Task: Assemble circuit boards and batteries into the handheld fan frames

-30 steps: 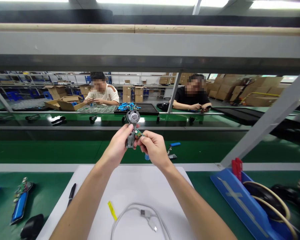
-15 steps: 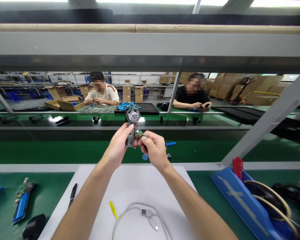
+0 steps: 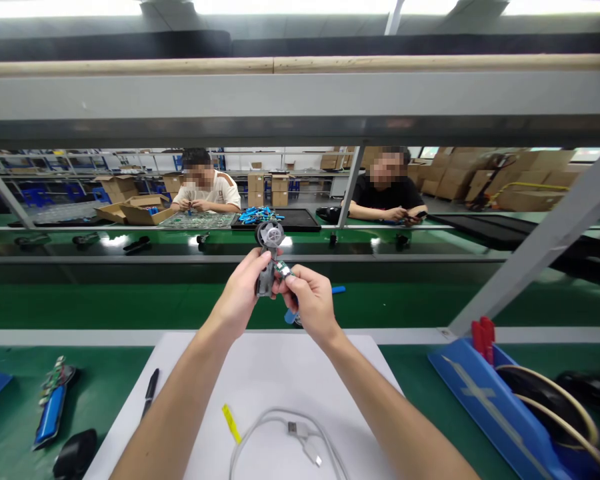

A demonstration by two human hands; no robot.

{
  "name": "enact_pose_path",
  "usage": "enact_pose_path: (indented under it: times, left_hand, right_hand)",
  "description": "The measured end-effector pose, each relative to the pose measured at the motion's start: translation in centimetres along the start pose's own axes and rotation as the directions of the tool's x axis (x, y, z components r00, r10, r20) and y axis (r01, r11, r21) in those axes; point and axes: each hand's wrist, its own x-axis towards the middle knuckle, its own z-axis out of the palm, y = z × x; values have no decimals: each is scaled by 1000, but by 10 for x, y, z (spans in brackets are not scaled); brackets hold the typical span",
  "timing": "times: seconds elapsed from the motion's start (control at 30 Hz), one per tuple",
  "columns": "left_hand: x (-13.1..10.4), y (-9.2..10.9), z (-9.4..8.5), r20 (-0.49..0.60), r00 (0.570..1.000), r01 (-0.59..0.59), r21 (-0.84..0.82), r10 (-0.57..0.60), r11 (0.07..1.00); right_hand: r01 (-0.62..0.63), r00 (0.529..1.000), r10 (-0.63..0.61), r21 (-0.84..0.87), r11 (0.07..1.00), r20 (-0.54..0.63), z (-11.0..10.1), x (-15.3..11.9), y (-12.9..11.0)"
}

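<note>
My left hand (image 3: 241,288) is closed around a grey plastic housing (image 3: 265,280) with a round fan-like wheel (image 3: 271,235) at its top. Just right of it, my right hand (image 3: 309,297) pinches a small green circuit board (image 3: 283,269) close against the housing's side. A blue cylinder, probably a battery (image 3: 291,316), hangs below my right fingers, partly hidden by them. Both hands are held up above the far edge of a white sheet (image 3: 260,373). On the sheet lie a white USB cable (image 3: 300,430), a yellow strip (image 3: 231,423) and a black pen (image 3: 151,390).
At the left sit a blue battery with a circuit board (image 3: 50,413) and a black part (image 3: 76,453). A blue bin (image 3: 500,413) with red-handled items and cables stands right. Beyond, a belt (image 3: 220,243) carries dark parts; two people work behind it. A slanted metal post (image 3: 540,247) rises right.
The circuit board has turned in my right fingers, its lit-looking digits giving way to a white patch. Dark parts on the far belt have shifted right. My left hand keeps its hold.
</note>
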Motion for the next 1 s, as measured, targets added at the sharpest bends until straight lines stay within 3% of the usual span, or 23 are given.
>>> enact_pose_path:
  times: [0.4, 0.8, 0.9, 1.0]
  left_hand:
    - [2, 3, -12, 5, 999, -42, 174, 41, 984]
    - [2, 3, -13, 25, 999, -50, 210, 45, 976]
    - [3, 3, -15, -42, 992, -98, 290, 116, 952]
    - [3, 4, -15, -62, 987, -122, 302, 147, 946]
  right_hand:
    - [-64, 998, 64, -26, 998, -13, -1, 1, 1]
    - [-72, 997, 76, -105, 992, 32, -3, 2, 2]
    - [-102, 986, 125, -198, 975, 111, -9, 5, -6]
    - [-118, 934, 231, -374, 920, 273, -17, 7, -19]
